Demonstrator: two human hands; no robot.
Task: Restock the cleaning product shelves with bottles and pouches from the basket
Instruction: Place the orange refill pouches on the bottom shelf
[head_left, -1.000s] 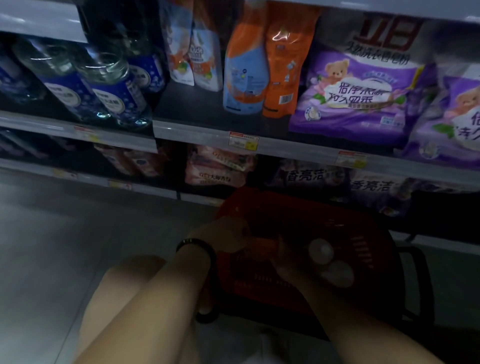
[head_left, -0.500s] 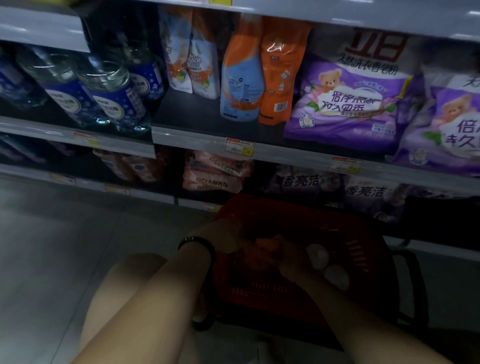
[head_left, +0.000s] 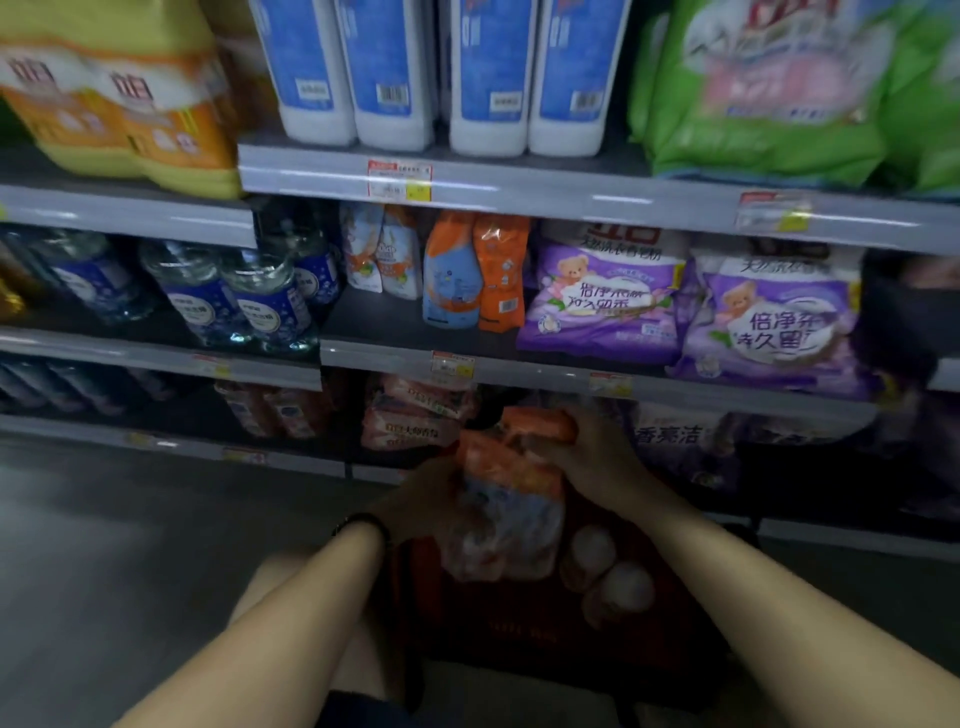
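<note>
Blur softens one orange pouch (head_left: 506, 509), held just above the red basket (head_left: 519, 636). The right hand (head_left: 592, 460) curls its fingers round the top; the left hand (head_left: 421, 501) grips the side, fingers half hidden. Two white bottle caps (head_left: 626, 590) show inside the basket.

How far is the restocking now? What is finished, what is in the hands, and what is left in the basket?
Done: the middle shelf already holds standing pouches; which were just placed cannot be told. In hand: the left hand and right hand grip one orange pouch above the red basket. Left: at least two white-capped bottles lie in the basket.
</note>
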